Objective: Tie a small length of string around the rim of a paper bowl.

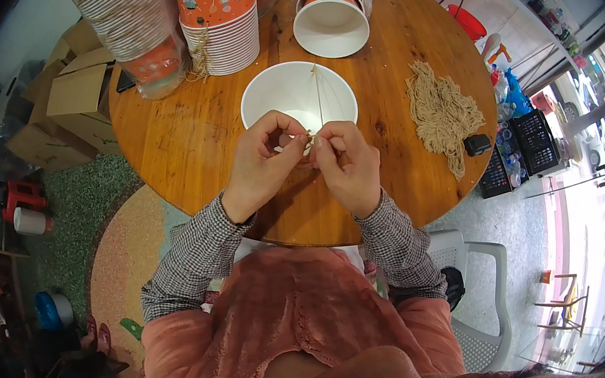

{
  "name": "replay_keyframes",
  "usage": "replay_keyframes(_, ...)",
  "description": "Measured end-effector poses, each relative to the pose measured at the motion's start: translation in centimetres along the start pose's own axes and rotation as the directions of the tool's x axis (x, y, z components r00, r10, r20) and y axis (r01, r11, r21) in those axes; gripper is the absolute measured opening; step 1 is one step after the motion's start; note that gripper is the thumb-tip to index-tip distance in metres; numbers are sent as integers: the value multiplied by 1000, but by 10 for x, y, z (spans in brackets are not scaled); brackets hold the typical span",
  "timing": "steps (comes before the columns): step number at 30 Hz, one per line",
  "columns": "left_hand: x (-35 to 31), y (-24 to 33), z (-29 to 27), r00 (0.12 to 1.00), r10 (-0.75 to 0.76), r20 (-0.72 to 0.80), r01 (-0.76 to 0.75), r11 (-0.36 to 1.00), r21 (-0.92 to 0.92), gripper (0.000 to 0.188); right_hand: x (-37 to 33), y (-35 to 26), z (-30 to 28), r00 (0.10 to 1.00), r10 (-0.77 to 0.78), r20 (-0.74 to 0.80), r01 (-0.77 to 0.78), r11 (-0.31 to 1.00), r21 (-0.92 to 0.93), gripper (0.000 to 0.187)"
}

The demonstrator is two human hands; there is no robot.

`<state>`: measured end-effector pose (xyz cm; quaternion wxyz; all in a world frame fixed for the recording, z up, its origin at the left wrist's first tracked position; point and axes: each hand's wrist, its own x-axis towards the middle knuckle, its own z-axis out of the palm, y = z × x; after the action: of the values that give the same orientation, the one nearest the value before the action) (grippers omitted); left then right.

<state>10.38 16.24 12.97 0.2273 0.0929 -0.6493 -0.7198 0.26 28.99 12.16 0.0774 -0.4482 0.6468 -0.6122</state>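
A white paper bucket (262,98) stands on the round wooden table in front of me, its mouth facing up. A thin twine string (319,97) runs from its far rim across the opening toward my fingers. Over the near rim, my left hand (256,163) is closed, thumb and forefinger pinching the twine's end. Close beside it, my right hand (351,167) also pinches the twine, its fingertips almost touching the left ones. The exact knot or loop between my fingertips is too small to make out. My hands hide part of the bucket's near side.
A heap of beige twine (444,109) lies on the table's right, with a small black object (476,144) beside it. Stacked orange-and-white buckets (222,37) stand at the back left; bagged ones (331,27) lie on their side farther right. Cardboard boxes (76,103) sit left of the table.
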Motion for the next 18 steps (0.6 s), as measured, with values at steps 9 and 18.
replay_keyframes(9, -2, 3, 0, 1000, 25, 11, -26, 990, 136, 9, 2, 1, -3, 981, -195, -10, 192, 970, -150, 11)
replay_keyframes(18, 0, 7, -2, 973, 230, 34, -228, 916, 331, 6, 6, -7, -8, 998, -64, 26, 65, 997, -51, 8)
